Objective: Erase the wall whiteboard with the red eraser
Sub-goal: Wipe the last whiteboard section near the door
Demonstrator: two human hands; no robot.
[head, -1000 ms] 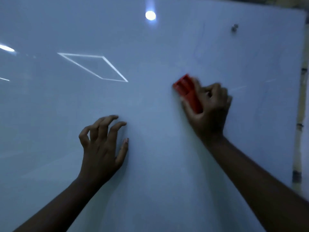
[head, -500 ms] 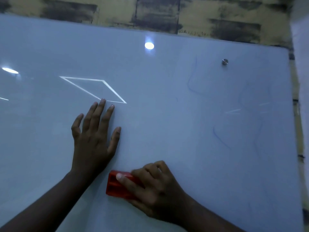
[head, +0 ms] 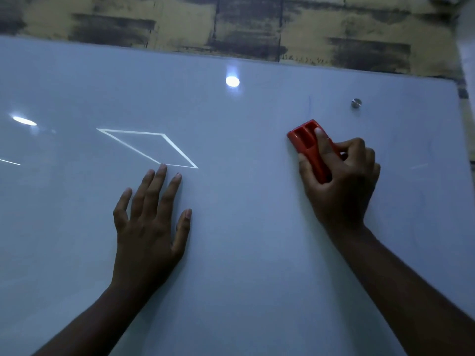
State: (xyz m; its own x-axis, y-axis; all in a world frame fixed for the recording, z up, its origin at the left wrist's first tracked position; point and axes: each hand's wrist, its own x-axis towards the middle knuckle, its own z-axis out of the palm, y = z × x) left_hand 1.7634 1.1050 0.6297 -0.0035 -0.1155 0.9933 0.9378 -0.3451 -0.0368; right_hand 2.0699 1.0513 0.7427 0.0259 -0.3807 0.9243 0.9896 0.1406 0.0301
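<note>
The wall whiteboard (head: 257, 253) fills most of the view, pale and glossy. My right hand (head: 341, 181) grips the red eraser (head: 304, 138) and holds it against the board at the upper right, its upper end sticking out past my fingers. A faint blue pen stroke (head: 309, 106) runs just above the eraser, and fainter marks show further right. My left hand (head: 149, 224) lies flat on the board at centre left, fingers straight and spread.
A round metal mounting stud (head: 356, 103) sits near the board's upper right corner. Above the board's top edge is a yellow and dark patterned wall (head: 231, 24). Light reflections, among them a bright parallelogram outline (head: 147, 147), show on the left half.
My right hand has carried the eraser from low beside my left hand up and right to the upper right of the board. My left hand stays flat in place.
</note>
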